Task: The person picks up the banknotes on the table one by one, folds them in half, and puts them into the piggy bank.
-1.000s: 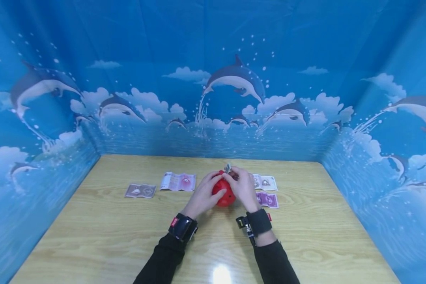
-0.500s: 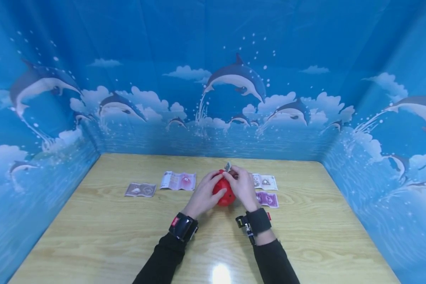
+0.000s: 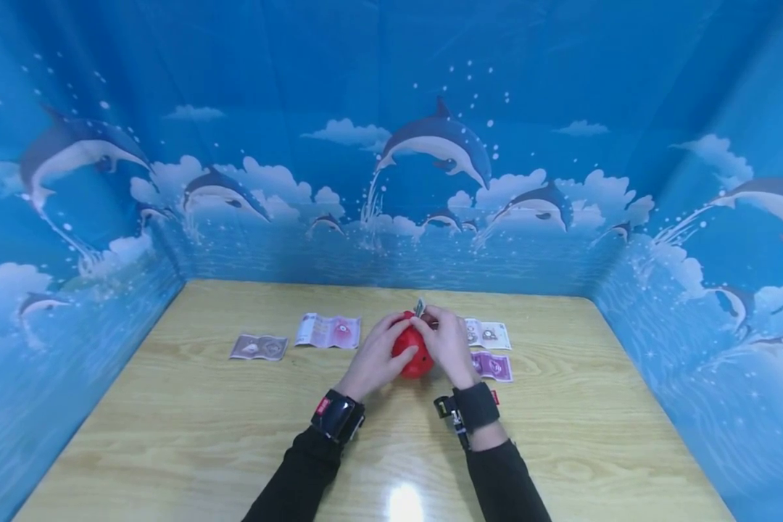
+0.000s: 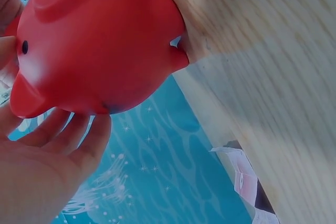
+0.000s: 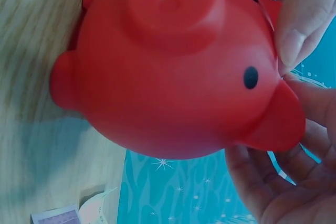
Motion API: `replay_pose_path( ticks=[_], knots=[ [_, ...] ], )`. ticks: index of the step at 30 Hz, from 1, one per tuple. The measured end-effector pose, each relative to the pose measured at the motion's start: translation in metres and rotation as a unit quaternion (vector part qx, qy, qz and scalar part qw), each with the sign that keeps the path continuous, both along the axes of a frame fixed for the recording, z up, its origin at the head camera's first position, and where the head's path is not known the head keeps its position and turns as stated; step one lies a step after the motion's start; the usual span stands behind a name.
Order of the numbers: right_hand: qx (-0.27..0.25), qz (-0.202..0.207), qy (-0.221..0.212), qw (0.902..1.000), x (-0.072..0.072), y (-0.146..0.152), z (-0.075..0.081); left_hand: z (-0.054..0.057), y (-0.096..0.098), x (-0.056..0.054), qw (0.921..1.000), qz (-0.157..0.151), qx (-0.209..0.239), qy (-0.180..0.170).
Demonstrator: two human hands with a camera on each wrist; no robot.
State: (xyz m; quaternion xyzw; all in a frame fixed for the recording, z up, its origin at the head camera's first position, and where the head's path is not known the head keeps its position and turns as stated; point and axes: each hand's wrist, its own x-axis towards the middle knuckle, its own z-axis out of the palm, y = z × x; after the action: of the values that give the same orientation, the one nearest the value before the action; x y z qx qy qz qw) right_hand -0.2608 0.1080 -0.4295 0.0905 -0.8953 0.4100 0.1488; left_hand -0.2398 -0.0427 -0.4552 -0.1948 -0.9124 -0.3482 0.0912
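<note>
A red piggy bank (image 3: 417,362) with a round snout (image 5: 173,11) and black eyes stands on the table between both hands. My left hand (image 3: 377,357) grips it from the left, its fingers spread along the side by the ear (image 4: 29,98) and its thumb over the front. At the top, my right hand (image 3: 449,348) pinches a folded banknote (image 3: 420,308), which pokes up above the pig's back. Fingers cover the note's lower end. In the right wrist view, the right hand's fingers (image 5: 247,182) also lie close along the pig's side near its ear.
Left of the pig, a grey-brown banknote (image 3: 259,348) and a pinkish banknote (image 3: 328,332) lie on the wooden table (image 3: 202,428). To the right are a whitish banknote (image 3: 489,336) and a purple banknote (image 3: 494,367), both partly behind the right hand. Dolphin-print curtains (image 3: 287,94) surround the table.
</note>
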Motion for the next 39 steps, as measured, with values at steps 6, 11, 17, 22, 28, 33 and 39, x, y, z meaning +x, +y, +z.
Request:
replay_pose_path(
  ticks=[6,11,17,22,28,33,39],
  knots=[
    [0.008,0.006,-0.011,0.9999,-0.002,0.001,-0.003,-0.004,0.002,0.000,0.9998,0.010,0.009,-0.016],
    [0.007,0.018,-0.010,0.9998,-0.004,0.002,-0.004,-0.006,0.001,-0.002,0.9986,0.014,0.021,-0.047],
    [0.017,0.031,-0.001,0.9994,-0.006,0.004,-0.006,-0.009,0.001,-0.006,0.9956,0.020,0.043,-0.081],
    [0.019,0.038,-0.008,0.9990,-0.006,0.004,-0.005,-0.011,0.002,-0.009,0.9950,0.023,0.058,-0.079],
    [0.031,0.049,-0.005,0.9983,-0.008,0.003,-0.001,-0.014,0.001,-0.015,0.9911,0.030,0.080,-0.102],
    [0.043,0.050,-0.001,0.9978,-0.010,0.003,0.000,-0.016,0.003,-0.018,0.9900,0.026,0.081,-0.112],
    [0.038,0.049,-0.015,0.9980,-0.009,0.004,0.000,-0.016,0.006,-0.019,0.9904,0.020,0.081,-0.110]
  ],
)
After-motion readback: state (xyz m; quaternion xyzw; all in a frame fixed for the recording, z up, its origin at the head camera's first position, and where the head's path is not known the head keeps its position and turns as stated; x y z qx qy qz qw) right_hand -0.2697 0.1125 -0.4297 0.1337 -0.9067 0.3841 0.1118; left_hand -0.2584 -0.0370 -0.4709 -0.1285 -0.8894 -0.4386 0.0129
